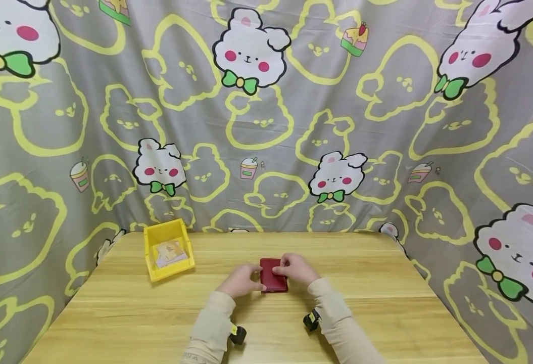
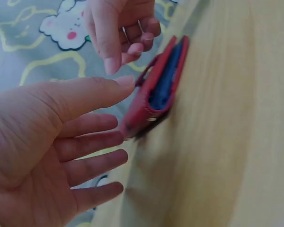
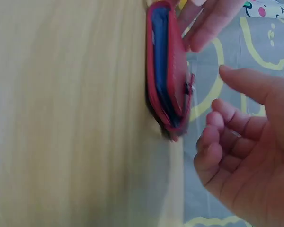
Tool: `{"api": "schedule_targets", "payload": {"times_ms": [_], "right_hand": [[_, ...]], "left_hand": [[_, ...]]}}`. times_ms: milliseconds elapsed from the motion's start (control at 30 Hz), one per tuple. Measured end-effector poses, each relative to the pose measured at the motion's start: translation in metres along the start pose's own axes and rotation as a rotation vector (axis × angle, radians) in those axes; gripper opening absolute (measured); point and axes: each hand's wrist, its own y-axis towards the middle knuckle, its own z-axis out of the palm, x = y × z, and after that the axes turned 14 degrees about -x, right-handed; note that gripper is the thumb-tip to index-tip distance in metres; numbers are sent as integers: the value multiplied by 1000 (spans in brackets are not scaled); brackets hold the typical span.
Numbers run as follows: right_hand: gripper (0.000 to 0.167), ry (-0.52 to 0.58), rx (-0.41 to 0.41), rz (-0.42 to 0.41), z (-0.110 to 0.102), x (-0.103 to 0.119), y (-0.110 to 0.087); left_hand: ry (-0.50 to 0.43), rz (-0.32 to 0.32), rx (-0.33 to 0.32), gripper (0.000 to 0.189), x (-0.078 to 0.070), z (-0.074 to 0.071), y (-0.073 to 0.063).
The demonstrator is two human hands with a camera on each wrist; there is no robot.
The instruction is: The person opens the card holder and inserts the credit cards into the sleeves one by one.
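Note:
A dark red folded wallet point(image 1: 273, 281) lies on the wooden table between the two hands. Its blue inner layers show along the open edges in both wrist views, and a small strap point(image 3: 190, 97) stands up from its cover. At the wallet's left side is my left hand point(image 1: 240, 281), its fingers nearly straight and the thumb point(image 2: 97, 94) close to the wallet's edge. My right hand point(image 1: 299, 269) hovers at the upper right of the wallet, with loosely bent fingers point(image 3: 227, 118); in the right wrist view a gap separates them from the wallet.
Toward the back left of the table point(image 1: 361, 298) stands a yellow bin point(image 1: 156, 274) with several flat paper or card pieces point(image 1: 171, 253) inside. A patterned grey curtain point(image 1: 266, 202) surrounds the table's back and sides. Small black cameras point(image 1: 238, 334) are worn on both wrists.

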Motion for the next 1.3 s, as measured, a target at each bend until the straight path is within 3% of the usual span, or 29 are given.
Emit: {"api": "schedule_targets", "payload": {"times_ms": [300,867,1000,1300], "right_hand": [[29,30,-27,108,16,-16,-1],[16,39,-73,76,22,-11,-2],[11,102,-71,89,24,-12,-2],[11,338,-9,255,23,-16,-1]], "left_hand": [[-5,25,-15,57,4,12,-1],[19,20,-17,59,4,11,-3],[31,16,-7,61,3,10,-3],[36,20,17,63,2,7,-5]]}}
